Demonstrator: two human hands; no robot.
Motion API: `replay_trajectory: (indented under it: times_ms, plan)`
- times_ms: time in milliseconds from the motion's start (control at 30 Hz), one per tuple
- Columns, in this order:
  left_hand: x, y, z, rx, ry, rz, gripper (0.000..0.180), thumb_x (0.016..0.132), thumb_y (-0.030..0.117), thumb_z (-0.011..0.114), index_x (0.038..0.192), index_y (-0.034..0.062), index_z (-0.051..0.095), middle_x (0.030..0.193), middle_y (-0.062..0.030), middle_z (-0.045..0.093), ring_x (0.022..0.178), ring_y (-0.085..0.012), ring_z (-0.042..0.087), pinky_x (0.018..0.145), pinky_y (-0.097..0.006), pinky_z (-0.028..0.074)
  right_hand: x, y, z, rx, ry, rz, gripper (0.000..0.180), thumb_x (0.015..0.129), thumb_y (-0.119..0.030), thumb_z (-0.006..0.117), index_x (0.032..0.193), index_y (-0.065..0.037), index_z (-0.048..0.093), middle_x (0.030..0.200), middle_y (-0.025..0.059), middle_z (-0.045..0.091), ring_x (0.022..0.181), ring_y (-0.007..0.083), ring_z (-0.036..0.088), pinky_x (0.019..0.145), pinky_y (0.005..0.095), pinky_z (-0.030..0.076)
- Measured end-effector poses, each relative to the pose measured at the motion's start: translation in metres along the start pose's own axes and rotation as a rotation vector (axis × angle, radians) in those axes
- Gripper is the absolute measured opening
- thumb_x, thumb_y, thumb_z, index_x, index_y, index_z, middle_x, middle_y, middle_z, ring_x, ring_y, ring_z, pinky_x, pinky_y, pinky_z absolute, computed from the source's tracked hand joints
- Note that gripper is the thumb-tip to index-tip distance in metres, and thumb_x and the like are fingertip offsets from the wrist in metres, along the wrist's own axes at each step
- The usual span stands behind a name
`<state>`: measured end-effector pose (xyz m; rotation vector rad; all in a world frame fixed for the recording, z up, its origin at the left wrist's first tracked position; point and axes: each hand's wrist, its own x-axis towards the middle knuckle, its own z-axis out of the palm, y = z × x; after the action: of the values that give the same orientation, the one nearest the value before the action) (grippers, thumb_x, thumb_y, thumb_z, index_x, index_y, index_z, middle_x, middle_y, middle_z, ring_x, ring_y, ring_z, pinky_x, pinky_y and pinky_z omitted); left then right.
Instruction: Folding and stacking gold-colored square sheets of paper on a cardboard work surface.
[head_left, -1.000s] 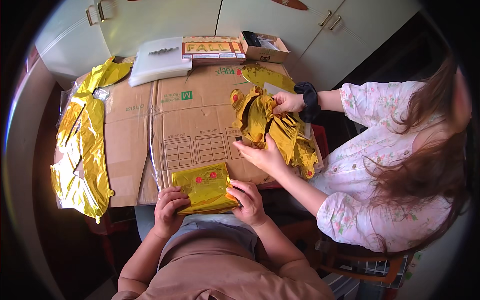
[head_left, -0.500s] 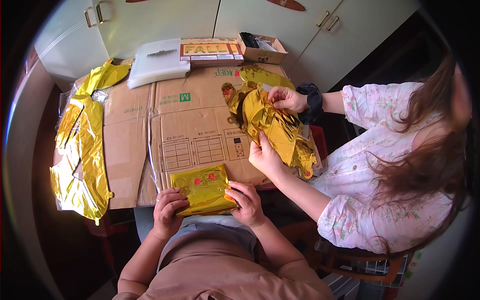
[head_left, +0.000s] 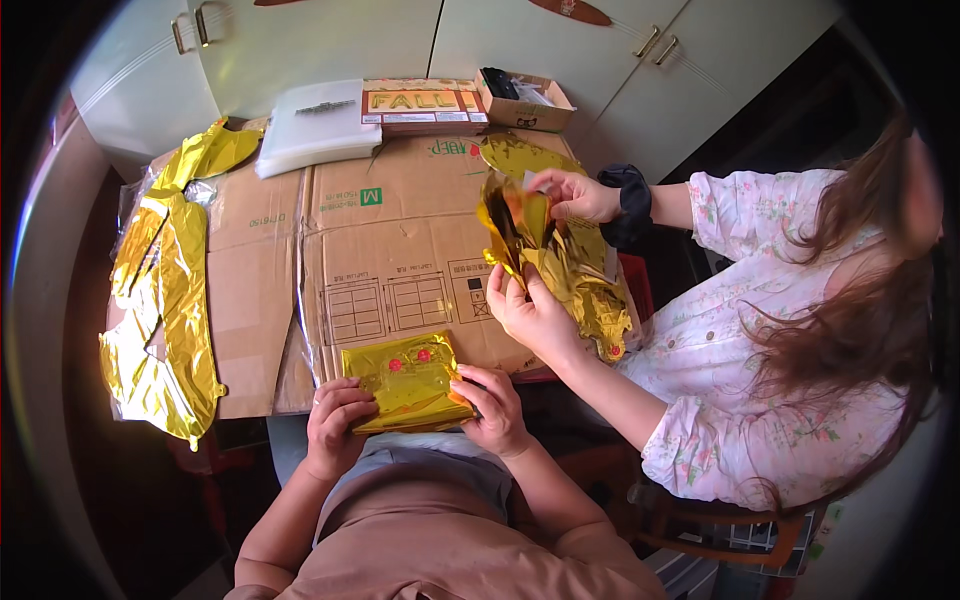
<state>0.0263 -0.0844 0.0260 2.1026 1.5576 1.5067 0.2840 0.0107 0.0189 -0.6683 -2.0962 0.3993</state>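
Note:
A folded gold foil balloon, shaped into a flat rectangle with two red spots on top, lies at the near edge of the cardboard. My left hand grips its left side, thumb on top and fingers curled at the edge. On the opposite side, my right hand pinches the near right corner, with a bit of orange showing at the fingers. To the right, a co-worker's two hands handle another gold foil balloon, partly folded over on itself.
Flattened cardboard covers the table. Unfolded gold foil balloons lie along its left side. At the back are a stack of clear plastic bags, a printed box and a small open carton. The co-worker sits close on the right.
The co-worker's foil balloon has been folded upward and its far end now stands up between their hands. My hands and the folded balloon have hardly moved.

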Motion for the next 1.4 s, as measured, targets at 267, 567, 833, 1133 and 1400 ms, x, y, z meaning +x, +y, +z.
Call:
replay_trajectory:
  times_ms: [267, 567, 833, 1133, 1400]
  plan:
    - [-0.0003, -0.0004, -0.0002, 0.003, -0.007, 0.005, 0.036, 0.070, -0.003, 0.082, 0.102, 0.0067, 0.068, 0.104, -0.0088, 0.070, 0.107, -0.0339, 0.066, 0.096, -0.045, 0.053, -0.0034, 0.0030, 0.0020, -0.004, 0.000, -0.001, 0.060, 0.067, 0.007, 0.073, 0.124, -0.010, 0.066, 0.127, 0.0124, 0.064, 0.108, 0.0332, 0.065, 0.092, 0.0419, 0.054]
    - [0.0036, 0.0048, -0.0022, -0.008, 0.001, -0.004, 0.036, 0.070, -0.003, 0.082, 0.101, 0.0069, 0.068, 0.104, -0.0086, 0.070, 0.106, -0.0337, 0.066, 0.095, -0.044, 0.053, 0.0022, -0.0011, -0.0046, -0.004, -0.006, -0.010, 0.060, 0.067, 0.006, 0.073, 0.125, -0.010, 0.066, 0.127, 0.0125, 0.065, 0.106, 0.0335, 0.066, 0.091, 0.0426, 0.054]
    - [0.0049, 0.0061, -0.0023, -0.008, 0.002, -0.009, 0.036, 0.069, -0.003, 0.082, 0.101, 0.0073, 0.068, 0.104, -0.0081, 0.070, 0.107, -0.0335, 0.067, 0.096, -0.044, 0.053, 0.0029, -0.0004, -0.0048, -0.006, -0.007, -0.011, 0.061, 0.067, 0.007, 0.073, 0.125, -0.009, 0.066, 0.127, 0.0129, 0.065, 0.106, 0.0337, 0.066, 0.091, 0.0431, 0.053]
    - [0.0031, 0.0043, -0.0017, -0.002, -0.007, -0.011, 0.035, 0.070, -0.003, 0.082, 0.101, 0.0078, 0.068, 0.104, -0.0080, 0.070, 0.108, -0.0336, 0.066, 0.096, -0.045, 0.053, 0.0025, -0.0010, -0.0043, 0.002, -0.010, -0.001, 0.062, 0.066, 0.007, 0.073, 0.125, -0.009, 0.066, 0.126, 0.0130, 0.065, 0.108, 0.0330, 0.066, 0.092, 0.0431, 0.053]
    - [-0.0001, -0.0002, 0.0003, 0.005, -0.006, -0.002, 0.036, 0.070, -0.002, 0.081, 0.102, 0.0076, 0.068, 0.105, -0.0083, 0.070, 0.108, -0.0338, 0.066, 0.097, -0.045, 0.053, 0.0004, 0.0028, 0.0011, 0.006, 0.007, -0.014, 0.060, 0.067, 0.007, 0.074, 0.125, -0.009, 0.066, 0.126, 0.0128, 0.065, 0.109, 0.0325, 0.066, 0.093, 0.0422, 0.053]
